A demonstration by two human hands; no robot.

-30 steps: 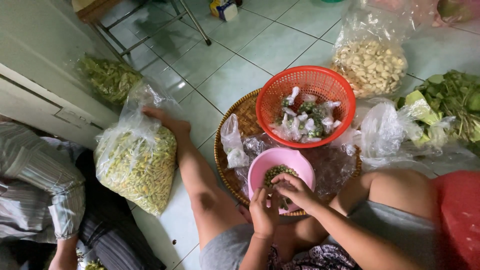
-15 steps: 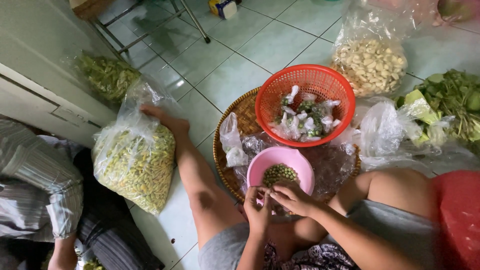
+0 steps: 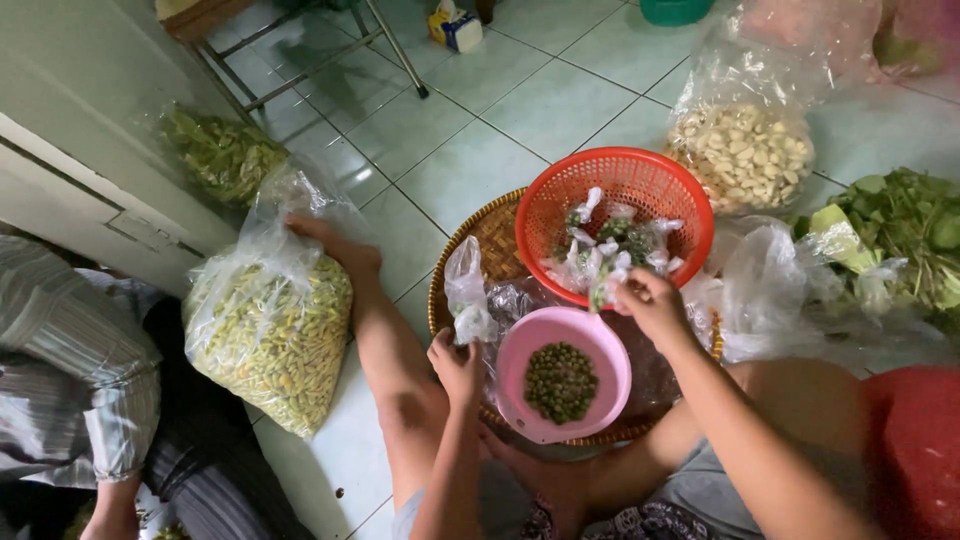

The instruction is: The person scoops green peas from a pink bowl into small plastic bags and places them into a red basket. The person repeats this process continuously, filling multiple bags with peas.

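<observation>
Beside the pink bowl [image 3: 563, 385] of green peas, the left hand [image 3: 456, 366] seems curled shut; the right hand [image 3: 652, 300] pinches 1 small bag [image 3: 603, 290], which could slip and spill.

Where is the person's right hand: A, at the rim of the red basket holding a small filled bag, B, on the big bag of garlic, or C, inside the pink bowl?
A: the right hand holds a small bag at the red basket rim.
</observation>
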